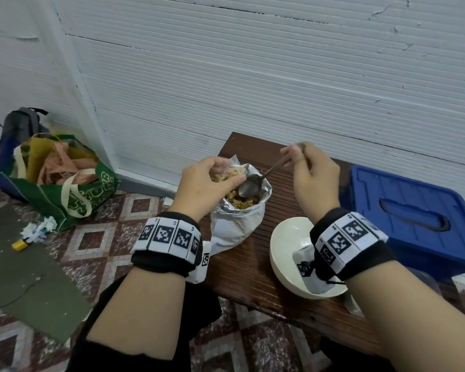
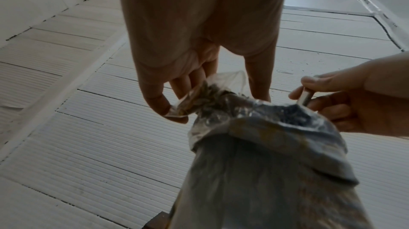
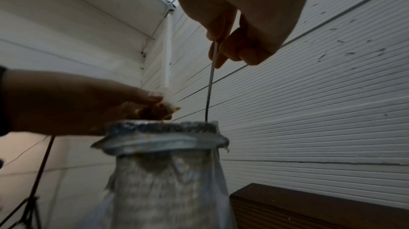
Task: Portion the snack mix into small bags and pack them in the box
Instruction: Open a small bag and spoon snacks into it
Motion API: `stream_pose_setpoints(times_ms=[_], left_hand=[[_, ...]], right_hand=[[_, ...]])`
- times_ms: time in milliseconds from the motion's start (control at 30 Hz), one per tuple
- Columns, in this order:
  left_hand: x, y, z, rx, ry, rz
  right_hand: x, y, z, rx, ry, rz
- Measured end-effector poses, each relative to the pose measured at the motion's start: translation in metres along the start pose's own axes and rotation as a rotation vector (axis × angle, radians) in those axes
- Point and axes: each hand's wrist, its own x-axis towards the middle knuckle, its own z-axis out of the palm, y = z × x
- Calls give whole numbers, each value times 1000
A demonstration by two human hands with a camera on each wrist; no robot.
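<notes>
While left hand (image 1: 202, 187) pinches small bag (image 2: 212, 96), right hand (image 1: 310, 175) grips spoon (image 1: 253, 183).

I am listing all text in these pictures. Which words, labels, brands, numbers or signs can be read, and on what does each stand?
No text can be read with certainty.
Green shopping bag: pale ornate lettering, too stylised to read.
Wristbands: square black-and-white coded markers, with tiny characters too small to read.
Foil snack bag: no print visible.
Blue box: no label visible.
</notes>
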Motion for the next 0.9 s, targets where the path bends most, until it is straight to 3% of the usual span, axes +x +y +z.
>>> stream_pose_setpoints(times_ms=[167,533,900], left_hand=[[0,-1,0,-3,0,-1],[-1,0,-1,-5,-32,-11],[-2,1,-2,-11,-37,-32]], right_hand=[[-14,9,16,-119,-161,-157],[-13,16,15,31,-102,188],[-7,13,14,79,-124,303]])
